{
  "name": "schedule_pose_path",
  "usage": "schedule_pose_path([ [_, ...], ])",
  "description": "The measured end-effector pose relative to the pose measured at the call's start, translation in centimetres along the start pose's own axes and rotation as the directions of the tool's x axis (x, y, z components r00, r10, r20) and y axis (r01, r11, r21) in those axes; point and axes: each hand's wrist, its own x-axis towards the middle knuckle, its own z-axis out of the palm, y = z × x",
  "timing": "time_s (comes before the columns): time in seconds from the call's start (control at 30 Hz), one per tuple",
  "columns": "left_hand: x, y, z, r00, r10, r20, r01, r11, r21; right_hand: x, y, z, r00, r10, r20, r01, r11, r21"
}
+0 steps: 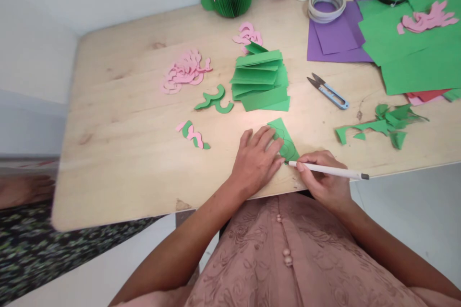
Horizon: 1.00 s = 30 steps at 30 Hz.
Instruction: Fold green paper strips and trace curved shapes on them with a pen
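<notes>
Pale wooden tabletop (118,120) holds, near its front edge, small line-marked green paper (287,140) under the flat, finger-parted left hand (256,160); the right hand (326,177) pinches a slender white pen (333,170). Slack pressure could let the paper slip.

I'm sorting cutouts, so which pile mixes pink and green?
The small pile left of your left hand; the green pile just behind it and the pink piles are each one colour.

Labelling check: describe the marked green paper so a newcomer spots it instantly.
On the near side of the wooden table, find the left hand. The green paper lies partly under it. Unlike the fanned green stack beyond, it has curves drawn on it.
</notes>
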Motion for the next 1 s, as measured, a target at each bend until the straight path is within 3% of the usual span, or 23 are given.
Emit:
schedule_pose_path([
  [0.73,-0.05,-0.03,0.16,1.000,0.008,-0.024,-0.007,1.000,0.011,-0.01,0.12,0.08,0.998,-0.058,-0.008,0.058,0.997,-0.046],
  [1.0,-0.05,-0.06,0.17,1.000,0.009,-0.025,-0.009,1.000,0.008,-0.17,0.12,0.10,0.999,-0.015,-0.029,0.015,0.999,-0.029],
])
